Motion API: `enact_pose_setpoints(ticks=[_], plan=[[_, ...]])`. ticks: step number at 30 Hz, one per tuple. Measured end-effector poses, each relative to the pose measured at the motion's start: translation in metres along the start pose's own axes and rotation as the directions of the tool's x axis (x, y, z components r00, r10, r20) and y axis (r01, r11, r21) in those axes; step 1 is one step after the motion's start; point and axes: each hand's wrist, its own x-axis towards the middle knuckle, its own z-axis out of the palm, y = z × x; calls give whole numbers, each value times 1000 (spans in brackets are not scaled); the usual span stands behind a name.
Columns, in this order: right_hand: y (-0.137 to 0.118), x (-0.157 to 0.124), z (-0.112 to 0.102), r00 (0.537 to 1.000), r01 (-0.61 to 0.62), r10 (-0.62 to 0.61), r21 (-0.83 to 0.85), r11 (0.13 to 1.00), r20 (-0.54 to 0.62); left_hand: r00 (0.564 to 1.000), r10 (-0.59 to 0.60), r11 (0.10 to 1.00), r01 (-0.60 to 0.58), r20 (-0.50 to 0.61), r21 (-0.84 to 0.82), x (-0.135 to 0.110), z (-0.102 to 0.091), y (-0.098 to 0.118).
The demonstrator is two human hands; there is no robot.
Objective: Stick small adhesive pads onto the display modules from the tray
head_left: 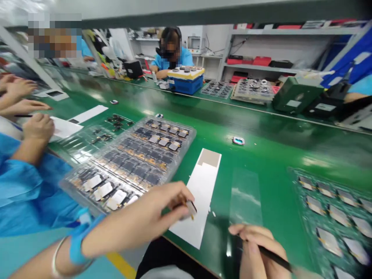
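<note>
My left hand (pixel 162 207) is pinched shut on a small flat grey part (pixel 190 209) with a brown flex tail, held just above the near end of a white card strip (pixel 200 197). A blue wrist strap (pixel 77 242) and a thin bracelet circle that forearm. My right hand (pixel 255 248) sits at the lower edge, fingers closed round thin black tweezers (pixel 274 259) that point right. A clear tray (pixel 130 159) of several small parts lies left of the card. Another clear tray (pixel 334 217) of parts lies at the right.
A green bench top (pixel 255 124) runs across the view. A co-worker's hands and blue sleeve (pixel 29 182) are at the left. Another person sits across at a blue-and-yellow box (pixel 186 79). A small loose part (pixel 238 140) lies mid-bench. Shelves and a green device (pixel 295 95) stand behind.
</note>
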Motion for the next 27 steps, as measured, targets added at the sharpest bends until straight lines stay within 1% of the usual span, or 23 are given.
enact_pose_setpoints(ticks=[2, 3, 6, 8, 9, 10, 11, 13, 15, 16, 17, 18, 19, 22, 24, 26, 27], plan=[[-11, 4, 3, 990, -62, 60, 17, 998, 125, 999, 27, 999, -27, 36, -23, -9, 26, 10], [-16, 6, 4, 976, -101, 98, 2, 995, 195, 998, 38, 998, -35, 59, -59, -11, 36, 12], [-30, 11, 5, 909, -215, 226, -71, 974, 351, 994, 48, 974, -24, 101, -225, -4, 57, 9], [-36, 14, 5, 868, -266, 291, -118, 957, 401, 995, 48, 960, -23, 82, -278, 4, 67, 4], [-37, 15, 5, 859, -270, 300, -131, 954, 416, 997, 49, 955, -29, 63, -295, 8, 72, 2], [-37, 16, 5, 859, -267, 299, -134, 954, 416, 998, 44, 946, -26, 48, -324, 11, 77, -1], [-37, 15, 5, 868, -268, 298, -129, 955, 397, 998, 33, 928, -15, 44, -373, 14, 82, -4], [-34, 13, 5, 893, -285, 302, -100, 953, 334, 998, -2, 853, 38, 70, -520, 18, 91, -9], [-31, 11, 6, 903, -319, 324, -65, 946, 283, 994, -22, 754, 89, 112, -650, 22, 100, -12], [-29, 10, 6, 903, -334, 337, -58, 941, 267, 993, -22, 720, 99, 120, -687, 24, 104, -14], [-29, 10, 6, 900, -344, 348, -61, 937, 262, 994, -22, 702, 90, 105, -706, 26, 108, -15], [-28, 10, 6, 896, -351, 357, -72, 934, 265, 997, -20, 704, 64, 70, -708, 28, 110, -16], [-29, 10, 5, 890, -353, 365, -93, 931, 273, 1000, -13, 725, 22, 19, -689, 30, 112, -16], [-31, 14, -3, 887, -323, 365, -185, 928, 283, 992, 41, 832, -101, -121, -545, 34, 113, -19], [-32, 16, -14, 907, -298, 345, -212, 931, 240, 987, 75, 898, -130, -145, -420, 37, 110, -22], [-28, 16, -29, 942, -268, 297, -181, 946, 158, 985, 120, 942, -153, -124, -299, 39, 109, -24], [-25, 16, -38, 956, -250, 271, -163, 954, 117, 981, 168, 954, -187, -98, -237, 40, 109, -26]])
